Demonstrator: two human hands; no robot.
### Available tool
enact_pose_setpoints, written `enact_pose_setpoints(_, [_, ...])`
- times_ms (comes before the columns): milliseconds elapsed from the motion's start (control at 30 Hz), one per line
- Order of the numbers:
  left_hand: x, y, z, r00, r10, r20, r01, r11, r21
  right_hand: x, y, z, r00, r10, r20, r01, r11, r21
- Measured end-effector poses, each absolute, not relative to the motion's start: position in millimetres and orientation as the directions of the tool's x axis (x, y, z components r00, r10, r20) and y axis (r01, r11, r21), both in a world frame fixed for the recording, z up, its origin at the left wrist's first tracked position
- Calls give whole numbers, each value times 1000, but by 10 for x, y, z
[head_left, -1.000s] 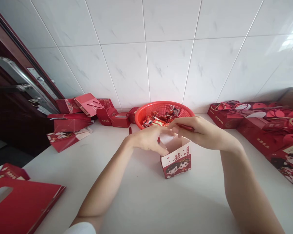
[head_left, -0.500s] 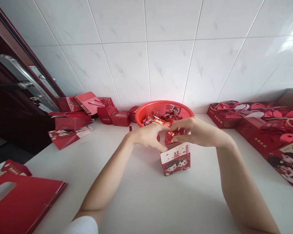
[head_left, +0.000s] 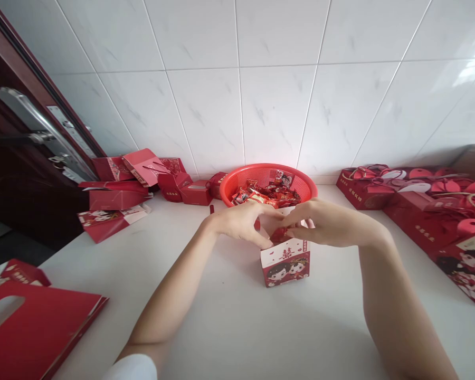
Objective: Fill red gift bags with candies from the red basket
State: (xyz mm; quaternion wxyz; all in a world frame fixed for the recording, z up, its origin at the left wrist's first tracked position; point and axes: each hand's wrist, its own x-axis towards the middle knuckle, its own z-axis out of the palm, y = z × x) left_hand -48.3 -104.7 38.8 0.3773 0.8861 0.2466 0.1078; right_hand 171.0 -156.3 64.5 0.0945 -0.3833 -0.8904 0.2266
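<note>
A small red and white gift box (head_left: 287,268), printed with two cartoon figures, stands upright on the white table with its top open. My left hand (head_left: 241,222) grips it at the upper left, the thumb along the front edge and the fingers behind. Over the opening, my right hand (head_left: 326,224) pinches a red-wrapped candy (head_left: 279,235) that is partly inside the box. The fingers hide some of the candy. Just behind the hands sits a red plastic basket (head_left: 226,182) holding many wrapped candies (head_left: 273,194).
Several folded red boxes (head_left: 116,198) are piled at the back left. A large red bag (head_left: 35,327) lies at the front left. Rows of red gift boxes with ribbons (head_left: 415,221) stand on the right. A tiled wall (head_left: 277,116) borders the table's back; a dark door (head_left: 19,174) is at left.
My right hand has moved down, lowering the red candy from above the box into its opening. My left hand stays at the box, which has barely shifted.
</note>
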Motion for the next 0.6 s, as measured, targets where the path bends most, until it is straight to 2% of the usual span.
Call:
enact_pose_setpoints(167, [-480,-994,336,861,501,92,299,-644,705,1763,-1555,651,-663,739,122,608,626,-489])
enact_pose_setpoints(300, [-465,-978,309,831,540,136,294,-634,715,1871,-1554,660,-551,790,270,634,606,-480])
enact_pose_setpoints(400, [-460,-995,308,825,544,151,313,-663,680,1941,-1556,659,-451,819,354,673,573,-468])
enact_pose_setpoints(500, [-455,-1022,311,825,538,175,334,-712,618,1972,-1538,646,-383,838,388,697,538,-473])
enact_pose_setpoints(600, [-453,-1037,318,813,545,203,345,-732,587,1993,-1497,625,-370,856,360,696,512,-503])
